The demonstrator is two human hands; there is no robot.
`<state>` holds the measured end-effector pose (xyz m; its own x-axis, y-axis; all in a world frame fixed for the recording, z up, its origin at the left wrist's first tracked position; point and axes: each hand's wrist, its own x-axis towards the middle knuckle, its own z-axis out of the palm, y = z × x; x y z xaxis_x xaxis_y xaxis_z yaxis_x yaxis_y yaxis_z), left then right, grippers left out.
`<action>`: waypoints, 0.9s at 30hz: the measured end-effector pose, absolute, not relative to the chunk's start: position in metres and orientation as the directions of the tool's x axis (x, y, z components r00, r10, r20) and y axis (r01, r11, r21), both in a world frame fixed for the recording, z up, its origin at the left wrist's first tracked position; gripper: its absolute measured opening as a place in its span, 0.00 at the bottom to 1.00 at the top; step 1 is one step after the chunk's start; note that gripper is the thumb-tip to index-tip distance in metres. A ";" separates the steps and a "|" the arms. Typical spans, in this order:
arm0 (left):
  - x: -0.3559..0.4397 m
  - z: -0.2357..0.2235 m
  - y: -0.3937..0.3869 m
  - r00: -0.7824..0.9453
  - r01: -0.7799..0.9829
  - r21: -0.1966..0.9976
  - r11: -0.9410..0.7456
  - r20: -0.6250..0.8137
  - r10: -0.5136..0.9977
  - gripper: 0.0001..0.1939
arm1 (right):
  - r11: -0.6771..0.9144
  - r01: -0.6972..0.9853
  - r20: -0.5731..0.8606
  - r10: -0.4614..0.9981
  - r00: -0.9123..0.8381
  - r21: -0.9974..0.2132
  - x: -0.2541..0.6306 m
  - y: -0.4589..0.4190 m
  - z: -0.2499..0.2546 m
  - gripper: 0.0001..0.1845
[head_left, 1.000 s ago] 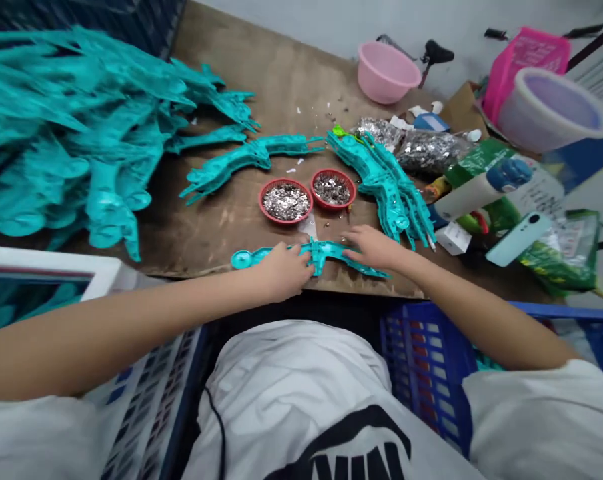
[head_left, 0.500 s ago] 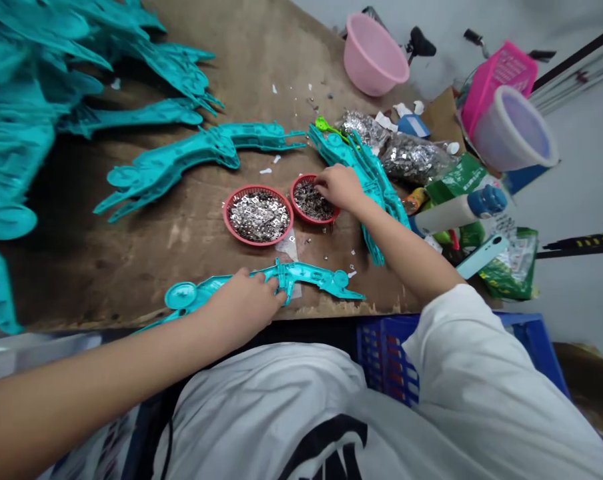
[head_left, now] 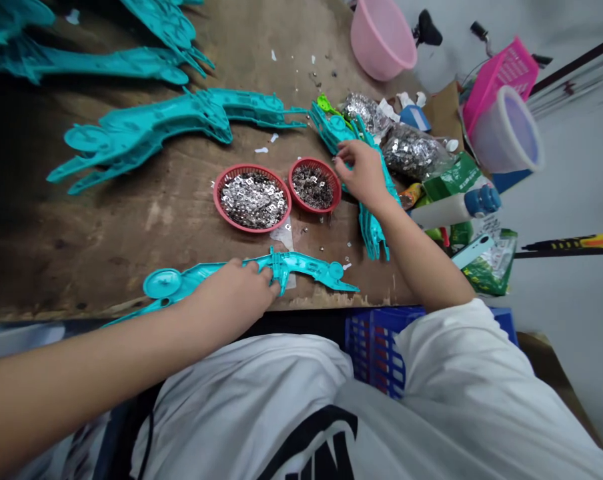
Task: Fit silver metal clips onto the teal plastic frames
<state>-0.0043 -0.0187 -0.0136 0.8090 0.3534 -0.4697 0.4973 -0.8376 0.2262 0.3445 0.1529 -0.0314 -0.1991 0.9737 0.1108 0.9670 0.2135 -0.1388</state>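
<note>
At the table's near edge, a long turquoise plastic part (head_left: 306, 265) lies lengthwise. My left hand (head_left: 239, 293) is closed over its middle, which it partly hides. My right hand (head_left: 360, 170) is just right of the small red basket (head_left: 339, 193), above another turquoise plastic part (head_left: 370, 227). Its thumb and index finger are pinched together; whatever is between them is too small to make out. Small dark metal pieces (head_left: 311, 187) fill that basket. To its left, a larger red basket (head_left: 216, 200) holds shiny flat metal clips (head_left: 254, 200).
Further turquoise parts (head_left: 146, 123) lie at the back left. Bags of metal pieces (head_left: 414, 152), a bottle (head_left: 441, 212), a phone (head_left: 474, 251) and green packets crowd the right side. A pink tub (head_left: 381, 40) stands behind. A blue crate (head_left: 376, 353) is below the table edge.
My right hand has lifted out of the small basket and moved right, fingers pinched. My left hand stays on the turquoise part. The view has shifted slightly.
</note>
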 end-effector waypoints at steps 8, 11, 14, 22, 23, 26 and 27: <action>-0.008 -0.028 -0.021 0.845 0.489 0.259 -0.833 -0.377 0.379 0.26 | 0.078 0.886 0.043 0.997 -0.066 -0.457 0.359 0.109 -0.004 0.17; -0.012 -0.032 -0.022 0.838 0.510 0.260 -0.820 -0.364 0.405 0.26 | 0.084 0.824 -0.014 0.994 -0.111 -0.561 0.343 0.062 0.004 0.15; -0.016 -0.029 -0.019 0.820 0.531 0.249 -0.810 -0.393 0.417 0.25 | 0.030 0.713 -0.095 0.986 -0.135 -0.700 0.325 0.019 -0.002 0.14; -0.025 -0.033 0.022 0.798 0.549 0.154 -0.821 -0.389 0.460 0.14 | 0.151 0.712 -0.167 0.919 -0.356 -0.686 0.318 -0.004 -0.033 0.11; -0.027 -0.034 0.032 0.809 0.554 0.154 -0.818 -0.334 0.484 0.18 | 0.201 0.738 -0.148 0.914 -0.379 -0.644 0.319 -0.003 -0.036 0.12; -0.034 -0.041 0.062 0.797 0.602 0.221 -0.767 -0.116 0.593 0.28 | 0.295 0.790 -0.139 0.893 -0.428 -0.537 0.322 0.000 -0.044 0.20; -0.037 -0.045 0.070 0.785 0.608 0.261 -0.750 -0.059 0.617 0.31 | 0.310 0.797 -0.150 0.884 -0.442 -0.519 0.322 0.000 -0.048 0.23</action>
<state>-0.0374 0.0702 -0.0447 0.7850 0.6166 -0.0591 0.6084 -0.7496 0.2605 0.3223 -0.0001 -0.0477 -0.4419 0.8844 -0.1503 0.7967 0.3099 -0.5189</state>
